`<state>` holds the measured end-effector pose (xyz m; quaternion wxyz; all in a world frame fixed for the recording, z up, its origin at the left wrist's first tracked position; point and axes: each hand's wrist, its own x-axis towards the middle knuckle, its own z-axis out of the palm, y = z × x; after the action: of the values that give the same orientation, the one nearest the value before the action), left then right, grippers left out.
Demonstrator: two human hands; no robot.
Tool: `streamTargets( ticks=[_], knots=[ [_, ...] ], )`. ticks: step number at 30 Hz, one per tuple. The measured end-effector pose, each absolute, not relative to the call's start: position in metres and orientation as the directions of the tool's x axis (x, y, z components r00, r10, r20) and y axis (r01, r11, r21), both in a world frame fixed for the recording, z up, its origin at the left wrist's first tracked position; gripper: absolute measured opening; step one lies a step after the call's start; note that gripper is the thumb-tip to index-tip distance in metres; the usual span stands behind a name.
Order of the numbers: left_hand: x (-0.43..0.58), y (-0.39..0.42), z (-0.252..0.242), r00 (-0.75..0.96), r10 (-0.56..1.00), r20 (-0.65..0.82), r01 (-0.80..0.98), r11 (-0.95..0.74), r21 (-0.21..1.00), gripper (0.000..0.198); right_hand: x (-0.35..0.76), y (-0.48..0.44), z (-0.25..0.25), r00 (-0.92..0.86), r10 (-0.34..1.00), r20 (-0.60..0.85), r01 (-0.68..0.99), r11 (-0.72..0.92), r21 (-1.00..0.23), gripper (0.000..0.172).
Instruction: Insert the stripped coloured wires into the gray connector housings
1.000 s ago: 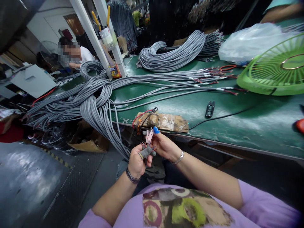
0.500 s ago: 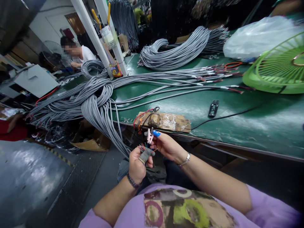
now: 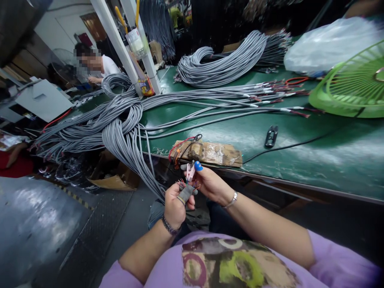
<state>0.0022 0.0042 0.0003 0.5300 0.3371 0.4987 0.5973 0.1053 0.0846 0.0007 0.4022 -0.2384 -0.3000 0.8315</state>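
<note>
My left hand (image 3: 175, 206), wearing grey finger covers, is closed around the end of a grey cable. Thin coloured wires (image 3: 181, 184) fan out above its fingertips. In my right hand (image 3: 211, 185), with a blue cover on the thumb, is a small pale pink clip-like tool (image 3: 190, 173), pinched between thumb and fingers. The lower end of this tool is right at the wires; whether it bites on one is too small to tell. Both hands are close together just in front of the bench edge.
On the green bench (image 3: 300, 172) lie a wooden block (image 3: 220, 154) with red and black leads, a small black cutter (image 3: 271, 137) and grey cables (image 3: 192, 96). A green fan (image 3: 345, 92) and a plastic bag (image 3: 327, 48) stand right. Another person (image 3: 109, 66) sits at far left.
The pink tool has tilted slightly and sits a little closer to the wires. My left hand keeps its hold; the view has shifted slightly.
</note>
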Motion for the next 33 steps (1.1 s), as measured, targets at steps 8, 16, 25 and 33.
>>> streamTargets(
  ticks=[8,16,25,33],
  knots=[
    [0.001,0.004,-0.004,-0.195,0.972,-0.131,-0.276,0.073,0.958,0.025,0.101,0.086,-0.006,-0.532,0.827,-0.181,-0.600,-0.519,-0.609,0.036],
    [0.001,-0.004,-0.002,-0.210,0.969,-0.132,-0.350,0.051,0.935,0.023,0.111,0.084,-0.002,-0.683,0.698,-0.213,-0.522,-0.671,-0.526,0.047],
    [0.007,-0.009,0.006,-0.283,0.938,-0.202,-0.487,0.041,0.873,0.023,0.113,0.082,0.003,-0.602,0.774,-0.194,-0.499,-0.555,-0.666,0.029],
    [0.010,-0.009,0.007,-0.331,0.923,-0.197,-0.464,0.023,0.885,0.026,0.109,0.084,-0.012,-0.488,0.864,-0.120,-0.509,-0.394,-0.765,0.041]
  ],
)
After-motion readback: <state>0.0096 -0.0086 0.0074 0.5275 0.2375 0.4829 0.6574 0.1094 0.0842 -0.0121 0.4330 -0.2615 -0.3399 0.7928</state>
